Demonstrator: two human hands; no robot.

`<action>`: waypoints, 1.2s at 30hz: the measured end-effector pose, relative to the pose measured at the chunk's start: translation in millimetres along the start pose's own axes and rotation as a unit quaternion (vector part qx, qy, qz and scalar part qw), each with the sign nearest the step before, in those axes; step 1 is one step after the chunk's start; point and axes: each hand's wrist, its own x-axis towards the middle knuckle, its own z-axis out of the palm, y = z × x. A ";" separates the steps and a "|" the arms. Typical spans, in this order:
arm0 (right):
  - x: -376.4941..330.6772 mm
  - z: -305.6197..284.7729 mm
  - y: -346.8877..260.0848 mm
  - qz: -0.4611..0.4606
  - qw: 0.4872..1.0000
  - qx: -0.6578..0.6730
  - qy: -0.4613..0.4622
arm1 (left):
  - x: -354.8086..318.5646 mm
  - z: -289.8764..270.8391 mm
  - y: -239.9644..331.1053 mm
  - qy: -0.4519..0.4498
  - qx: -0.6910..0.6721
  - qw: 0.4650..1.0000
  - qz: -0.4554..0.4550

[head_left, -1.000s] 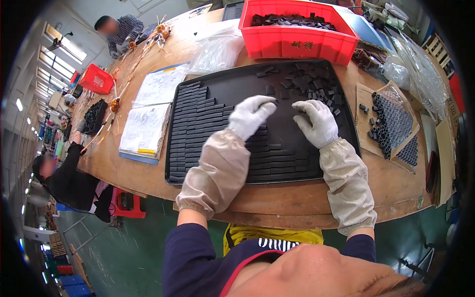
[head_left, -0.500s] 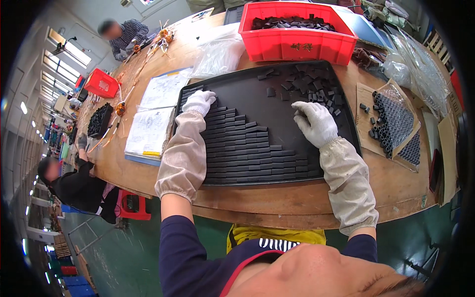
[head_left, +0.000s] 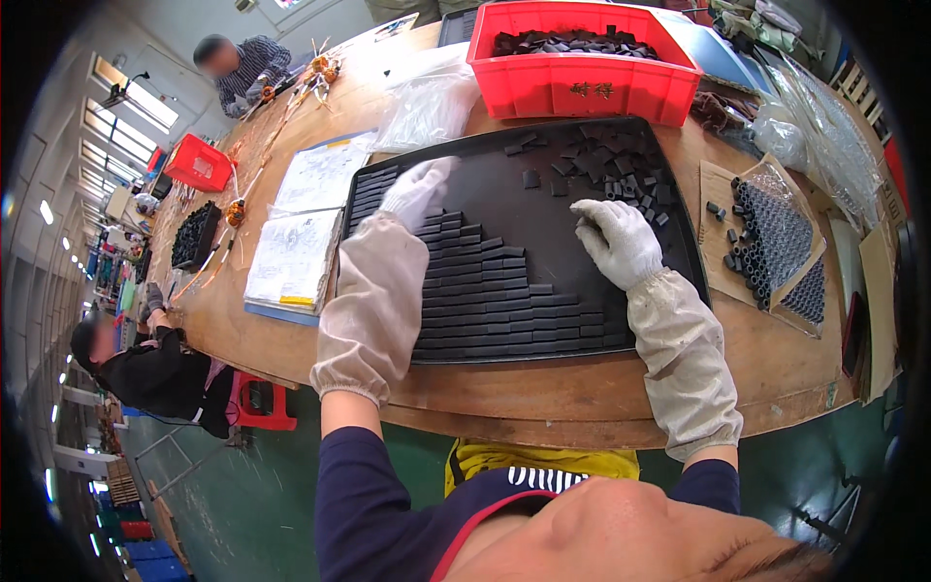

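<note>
Sleeve covers (head_left: 369, 301) of pale cloth, probably worn to guard the forearms, run up to the white-gloved left hand (head_left: 415, 189) and right hand (head_left: 619, 238). The two hands are apart above a black tray (head_left: 504, 194), which sits on the table (head_left: 524, 398), likely so close to the body for easy reach. Beneath and nearer than the left hand, small black pieces (head_left: 485, 310) lie in tight, stepped rows, seemingly butted together so that they line up. The left hand is blurred; whether it holds anything cannot be told. The right hand's thumb and fingers curve apart with no piece visible between them, perhaps waiting close to the loose pieces (head_left: 609, 160) scattered just beyond.

Right of the right hand, grey rings (head_left: 781, 233) lie partly under clear film on cardboard (head_left: 716, 262); left of the left hand lie papers (head_left: 291, 238), perhaps there for reference. Beyond both hands stands a red bin (head_left: 519, 87) of dark pieces, apparently a supply.

Compared with half a second ago, the left hand has shifted rightward, its fingers now pointing toward the tray's middle; the right hand has hardly moved. Farther left, the dark-clothed co-worker's (head_left: 160, 373) hand has drawn nearer their body.
</note>
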 end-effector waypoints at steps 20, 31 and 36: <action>-4.3 -0.4 -13.3 0.021 0.999 -0.029 -0.017 | -47.1 173.5 -11.2 -0.178 -0.463 0.867 -0.046; -0.2 -0.6 -19.8 -0.010 1.000 0.010 -0.012 | -49.6 167.1 -5.7 -0.229 -0.480 0.845 -0.054; 1.4 -0.2 -16.7 -0.024 0.997 0.068 0.013 | -48.8 164.6 -4.9 -0.274 -0.486 0.828 -0.058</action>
